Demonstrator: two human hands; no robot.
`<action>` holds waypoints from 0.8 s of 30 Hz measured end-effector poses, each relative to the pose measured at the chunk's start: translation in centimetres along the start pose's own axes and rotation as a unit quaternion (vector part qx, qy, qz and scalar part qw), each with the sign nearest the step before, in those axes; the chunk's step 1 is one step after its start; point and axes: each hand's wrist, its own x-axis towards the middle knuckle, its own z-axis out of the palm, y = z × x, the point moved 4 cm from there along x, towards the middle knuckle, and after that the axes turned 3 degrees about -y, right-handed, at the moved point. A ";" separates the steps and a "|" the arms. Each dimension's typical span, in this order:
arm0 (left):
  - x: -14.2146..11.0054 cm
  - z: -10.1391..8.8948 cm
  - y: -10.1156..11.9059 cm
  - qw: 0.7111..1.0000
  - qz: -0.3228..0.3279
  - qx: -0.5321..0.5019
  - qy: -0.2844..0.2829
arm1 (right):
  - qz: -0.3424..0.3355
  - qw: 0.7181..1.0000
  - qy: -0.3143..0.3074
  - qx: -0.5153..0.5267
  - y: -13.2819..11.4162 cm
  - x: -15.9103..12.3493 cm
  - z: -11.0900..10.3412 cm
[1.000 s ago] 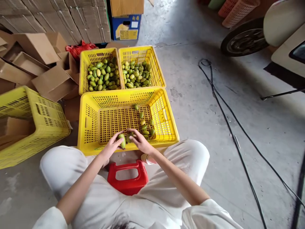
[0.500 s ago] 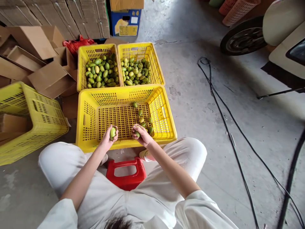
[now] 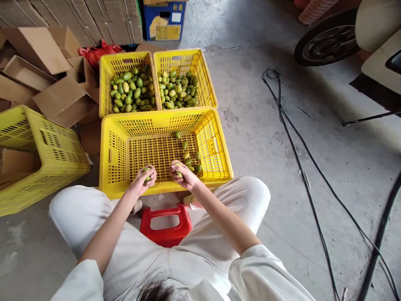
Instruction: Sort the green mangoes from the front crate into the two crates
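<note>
My left hand (image 3: pixel 143 179) is closed around a green mango (image 3: pixel 146 171) above the near wall of the big yellow crate (image 3: pixel 117 156). Close beside it, my right hand (image 3: pixel 184 175) grips a second green mango (image 3: pixel 178 167). Several loose mangoes (image 3: pixel 188 156) lie in the crate's right part. Behind it stand two smaller yellow crates, the left one (image 3: pixel 105 79) and the right one (image 3: pixel 205 81), both filled with green mangoes. I sit on a red stool (image 3: pixel 165 228) with my knees apart.
An empty yellow crate (image 3: pixel 34 154) stands at my left. Flattened and open cardboard boxes (image 3: pixel 46 83) pile up behind it. Black cables (image 3: pixel 300 163) run over the concrete floor on the right. A vehicle wheel (image 3: pixel 326 42) is at the top right.
My hands, which met over one mango a second ago, have parted. Each now grips its own fruit above the crate's near edge. The view has tilted slightly down.
</note>
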 end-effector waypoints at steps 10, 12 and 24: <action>0.3 0.1 -0.4 0.994 -0.005 -0.100 0.053 | -0.003 0.999 0.006 0.035 0.1 0.5 0.2; 0.2 0.0 -0.4 0.995 0.006 -0.089 0.035 | -0.012 0.999 0.014 0.035 -0.1 0.4 0.3; 0.4 0.2 -0.1 0.994 0.014 -0.108 0.025 | -0.018 1.000 0.009 -0.015 -0.4 0.2 0.1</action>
